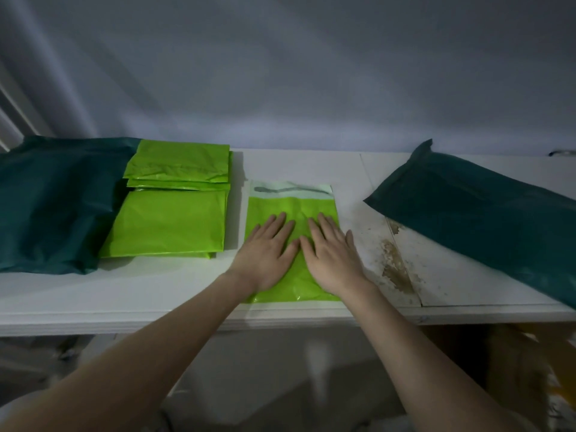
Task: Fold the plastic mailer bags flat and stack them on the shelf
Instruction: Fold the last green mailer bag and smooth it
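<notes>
- A lime mailer lies flat on the white shelf, near its front edge and roughly in the middle, with its pale adhesive flap pointing away toward the wall.
- The left hand and right hand lie palm-down on it side by side, thumbs nearly touching; the fingers are straight and slightly spread, gripping nothing. That looks like pressing air out and smoothing the film so a fold will hold.
- The flap is uncovered, probably because it gets folded over next; that is a guess.
- Just left of the mailer, apart from it, sits a stack of lime mailers already folded, with a second, smaller pile behind it. This is likely where the pressed one will go.
- The piles partly overlap a dark green bag lying at the far left.
- Well to the right, another dark green bag rests puffed and tilted, its near end past the shelf edge.
- Between it and the mailer the shelf surface shows brown stains along a seam; keeping the work left of that patch seems sensible.
</notes>
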Demonstrator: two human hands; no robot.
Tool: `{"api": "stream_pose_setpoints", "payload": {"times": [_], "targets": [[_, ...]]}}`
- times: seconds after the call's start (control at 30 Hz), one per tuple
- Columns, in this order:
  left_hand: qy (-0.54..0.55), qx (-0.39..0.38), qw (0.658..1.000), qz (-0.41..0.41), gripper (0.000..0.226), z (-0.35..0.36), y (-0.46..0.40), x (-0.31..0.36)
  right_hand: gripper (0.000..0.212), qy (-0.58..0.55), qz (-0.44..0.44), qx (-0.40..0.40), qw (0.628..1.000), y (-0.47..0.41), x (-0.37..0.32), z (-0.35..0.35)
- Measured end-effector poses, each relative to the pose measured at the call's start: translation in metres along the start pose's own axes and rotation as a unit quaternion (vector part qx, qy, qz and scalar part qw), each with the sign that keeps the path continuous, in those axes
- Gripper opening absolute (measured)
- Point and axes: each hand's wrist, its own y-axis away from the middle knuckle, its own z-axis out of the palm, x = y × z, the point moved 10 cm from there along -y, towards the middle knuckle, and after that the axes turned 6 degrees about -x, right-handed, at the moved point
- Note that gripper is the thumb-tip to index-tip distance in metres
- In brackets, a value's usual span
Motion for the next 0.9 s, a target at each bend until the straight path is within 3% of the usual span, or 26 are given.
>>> {"api": "stream_pose_setpoints", "payload": {"times": [0.27, 0.37, 0.47, 0.57, 0.7, 0.8, 0.9], "targets": [[0.035, 0.011, 0.999, -0.021, 0.055, -0.003, 0.003, -0.001, 0.057, 0.032, 0.011, -0.006, 0.999, 0.001, 0.0, -0.003], [0.133, 0.056, 0.989, -0.019, 0.056, -0.015, 0.006, -0.002, 0.056, 0.021, 0.003, -0.003, 1.0, 0.0, -0.001, -0.004], [0.239, 0.096, 0.966, -0.019, 0.048, -0.035, 0.008, -0.002, 0.059, -0.029, -0.022, 0.032, 0.999, -0.002, 0.0, -0.016], [0.248, 0.126, 0.959, -0.05, 0.045, -0.056, 0.005, -0.011, 0.058, -0.144, -0.031, 0.072, 0.986, -0.002, 0.005, -0.038], [0.237, 0.094, 0.959, -0.126, 0.048, -0.062, -0.003, -0.031, 0.046, -0.182, 0.059, 0.115, 0.975, 0.0, 0.039, -0.062], [0.265, 0.058, 0.946, -0.176, 0.05, -0.051, -0.007, -0.045, 0.046, -0.197, 0.114, 0.074, 0.971, 0.0, 0.056, -0.053], [0.347, 0.072, 0.913, -0.204, 0.055, -0.044, -0.008, -0.057, 0.047, -0.232, 0.126, 0.057, 0.963, -0.005, 0.058, -0.043]]}}
